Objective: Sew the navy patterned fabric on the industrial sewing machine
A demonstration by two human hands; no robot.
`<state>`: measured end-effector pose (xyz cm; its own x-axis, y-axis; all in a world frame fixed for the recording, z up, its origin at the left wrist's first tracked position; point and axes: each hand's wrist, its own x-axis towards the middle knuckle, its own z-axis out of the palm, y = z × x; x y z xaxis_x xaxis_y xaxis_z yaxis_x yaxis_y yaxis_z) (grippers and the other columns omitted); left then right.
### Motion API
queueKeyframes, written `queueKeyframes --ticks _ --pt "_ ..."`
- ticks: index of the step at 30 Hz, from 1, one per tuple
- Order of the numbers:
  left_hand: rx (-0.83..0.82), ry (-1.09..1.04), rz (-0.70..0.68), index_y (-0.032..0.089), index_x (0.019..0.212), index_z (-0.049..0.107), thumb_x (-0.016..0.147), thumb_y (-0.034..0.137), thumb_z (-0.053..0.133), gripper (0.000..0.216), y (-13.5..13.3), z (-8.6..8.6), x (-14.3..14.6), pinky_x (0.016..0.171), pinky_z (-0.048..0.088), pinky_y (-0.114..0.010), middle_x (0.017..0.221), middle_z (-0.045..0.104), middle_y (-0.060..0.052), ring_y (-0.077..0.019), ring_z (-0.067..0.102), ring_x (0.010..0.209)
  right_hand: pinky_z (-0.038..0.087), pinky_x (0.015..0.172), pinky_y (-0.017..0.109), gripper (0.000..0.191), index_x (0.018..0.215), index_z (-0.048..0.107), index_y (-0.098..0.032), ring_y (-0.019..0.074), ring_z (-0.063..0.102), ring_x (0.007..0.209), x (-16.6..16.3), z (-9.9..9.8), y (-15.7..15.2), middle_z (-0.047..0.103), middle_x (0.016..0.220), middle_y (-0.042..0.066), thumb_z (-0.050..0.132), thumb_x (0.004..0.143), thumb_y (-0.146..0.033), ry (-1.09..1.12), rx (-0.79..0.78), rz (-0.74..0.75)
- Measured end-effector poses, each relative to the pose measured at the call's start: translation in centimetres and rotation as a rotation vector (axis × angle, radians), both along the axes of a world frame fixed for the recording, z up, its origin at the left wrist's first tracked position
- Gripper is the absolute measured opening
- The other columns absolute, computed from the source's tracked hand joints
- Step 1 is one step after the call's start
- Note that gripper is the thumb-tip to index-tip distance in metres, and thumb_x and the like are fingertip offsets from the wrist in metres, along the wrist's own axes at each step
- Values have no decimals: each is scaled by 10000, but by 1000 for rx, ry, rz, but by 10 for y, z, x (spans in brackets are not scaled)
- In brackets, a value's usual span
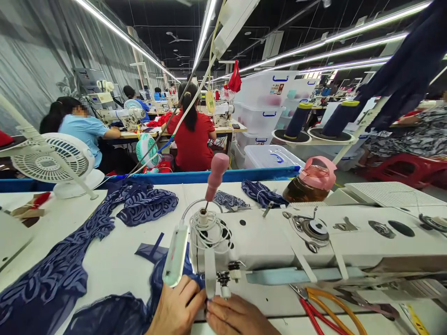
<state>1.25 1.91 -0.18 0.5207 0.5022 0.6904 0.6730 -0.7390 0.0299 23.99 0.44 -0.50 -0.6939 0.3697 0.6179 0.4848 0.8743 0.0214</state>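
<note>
1. Two hands work right at the needle bar [223, 281] of the sewing machine [314, 242]. The left hand [176, 309] and the right hand [237, 318] meet just below it, fingers bunched narrow and tips almost touching. I cannot tell whether they pinch thread or cloth. With the fingers this close, a sudden run of the machine could prick a fingertip.
2. The dark blue fabric [111, 316] lies under the left hand and runs in beneath the machine's head. A loose fold there could get caught and stitched crooked.
3. The lamp [175, 255] hangs just above the left hand. A lifted knuckle could knock it and throw the light off the needle.
4. The scissors [328, 309] lie just right of the right hand, near the table's front edge. A sweeping wrist could push them off.
5. The pink-handled screwdriver [216, 174] stands upright on top of the machine. Vibration might topple it toward the hands.
6. More blue cloth trails across the table [115, 260] to the left, and its weight could tug the piece askew.
</note>
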Motion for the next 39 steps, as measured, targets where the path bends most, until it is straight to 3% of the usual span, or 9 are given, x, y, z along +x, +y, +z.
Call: queueKeyframes --ticks 5,9,12,16,20,27,32,36,39 --pt "-53 34 2 180 953 636 883 1 379 322 9 4 2 1188 160 -588 745 633 15 -147 584 694 271 1213 351 283 1235 643 -175 134 613 1085 0 -9 1 686 1270 30 422 1059 -179 -115 -15 -32" --pt "-36 -5 25 178 1092 633 862 -35 381 402 2 11 1 1214 118 -502 871 687 -14 -157 632 833 194 1228 419 225 1210 653 -240 163 584 1086 -5 -17 -3 696 1165 16 576 1000 -264 3 44 -153" --pt "-85 -78 43 202 1070 627 911 -5 374 364 -4 14 0 1210 130 -463 900 694 -7 -147 634 843 177 1226 426 193 1161 664 -285 147 586 998 -10 -17 -5 689 1089 -20 641 971 -306 32 53 -168" --pt "-103 14 66 197 996 636 932 24 389 308 -7 8 -3 1192 140 -525 819 663 6 -156 637 799 132 1245 436 75 1044 682 -256 118 598 934 -15 -11 -5 692 976 -60 644 981 -271 95 69 -95" --pt "-68 46 82 174 1050 630 943 67 504 197 -11 5 -1 1191 169 -539 818 652 11 -138 617 734 159 1245 383 133 984 681 -199 97 610 846 -18 -7 -3 704 898 -61 555 1025 -198 177 69 -73" --pt "68 167 130 130 992 647 984 92 358 292 -13 0 10 1109 267 -676 750 606 -25 -185 598 693 148 1240 317 217 892 645 -220 56 602 706 -24 -8 -2 697 835 -96 503 1055 -224 248 -11 -106" --pt "1 178 129 189 932 630 982 92 364 288 -3 -3 4 880 487 -374 775 619 -17 -159 596 699 123 1245 406 137 960 684 -225 108 617 828 -19 -16 1 722 941 -54 559 1016 -228 106 80 -151" --pt "-21 147 123 166 1077 627 986 96 371 281 -2 -3 -2 887 456 -366 904 666 -36 -161 622 775 124 1245 460 125 1053 691 -248 136 614 908 -18 -16 3 721 1012 -32 584 990 -251 15 124 -180" --pt "-21 84 105 153 1062 619 955 49 433 239 -5 -3 -4 923 413 -397 925 672 -43 -184 638 859 89 1251 430 132 1071 693 -258 134 610 922 -20 -12 2 718 1022 -45 587 994 -269 30 107 -186"
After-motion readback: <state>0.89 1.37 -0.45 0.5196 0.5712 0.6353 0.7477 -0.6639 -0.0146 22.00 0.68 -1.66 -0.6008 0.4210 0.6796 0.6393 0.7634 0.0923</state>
